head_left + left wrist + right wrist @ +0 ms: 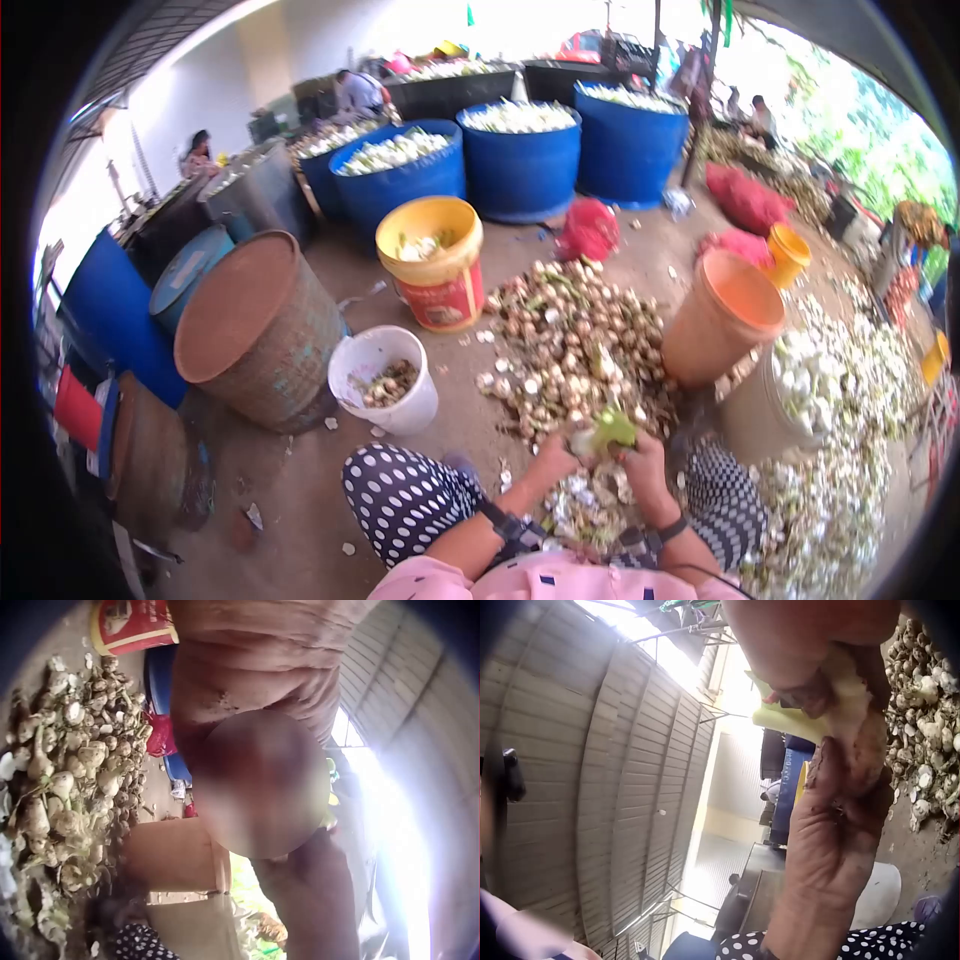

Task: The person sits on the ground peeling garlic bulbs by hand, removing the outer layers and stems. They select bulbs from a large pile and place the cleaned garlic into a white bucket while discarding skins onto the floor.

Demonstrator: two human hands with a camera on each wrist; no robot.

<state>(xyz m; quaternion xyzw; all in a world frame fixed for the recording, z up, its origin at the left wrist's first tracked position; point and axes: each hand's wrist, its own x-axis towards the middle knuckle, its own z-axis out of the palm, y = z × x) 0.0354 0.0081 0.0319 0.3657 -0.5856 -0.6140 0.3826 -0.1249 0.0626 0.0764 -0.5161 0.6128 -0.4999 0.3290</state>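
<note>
Both hands meet over the lap around one onion-like bulb with a pale green stem. My left hand grips the bulb, its thumb lying along the side in the right wrist view. My right hand pinches the green stem part from the other side, fingers curled. A blurred disc hides the held bulb in the left wrist view, where the left hand is above and the right hand below. Just beyond the hands lies a heap of unpeeled bulbs. Peelings lie below the hands.
At front left stand a white bucket with scraps, a yellow-red bucket and a rusty drum. An orange bucket and a cream bucket of whitish bulbs stand right. Blue tubs and people are behind.
</note>
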